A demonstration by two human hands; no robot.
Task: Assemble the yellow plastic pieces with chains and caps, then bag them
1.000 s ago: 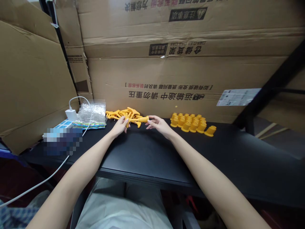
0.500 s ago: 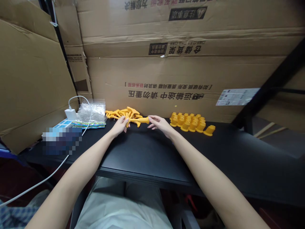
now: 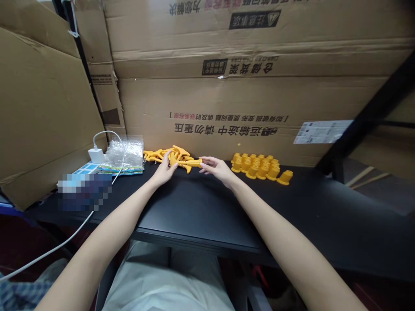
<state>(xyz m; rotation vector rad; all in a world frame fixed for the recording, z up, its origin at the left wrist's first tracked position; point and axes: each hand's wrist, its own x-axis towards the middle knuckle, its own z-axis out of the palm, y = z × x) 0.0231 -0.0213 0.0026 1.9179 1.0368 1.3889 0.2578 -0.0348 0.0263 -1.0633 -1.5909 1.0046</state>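
Observation:
Between both hands, held level above the table, is a yellow T-handled corkscrew point(image 3: 193, 163) with a yellow sleeve-like part toward its right end. My left hand point(image 3: 165, 169) is closed around its T-shaped handle end. The fingertips of my right hand point(image 3: 215, 167) pinch the right end, partly covering it. Just behind my left hand lies a pile of yellow handles point(image 3: 157, 154), with small metal spirals showing at its left. To the right of my right hand stand several yellow cup-shaped pieces point(image 3: 262, 167) in rows, one set slightly apart at the right.
A black table point(image 3: 201, 211) carries everything. Clear plastic bags point(image 3: 125, 151) lie at the left, near a white charger point(image 3: 96, 154) on a power strip. Its white cable point(image 3: 73, 236) hangs over the front edge. Cardboard point(image 3: 201, 99) walls off the back and left.
My left hand has turned and changed its grip on the handle, its thumb now nearer the front. The corkscrew has shifted very slightly left, with my right hand following.

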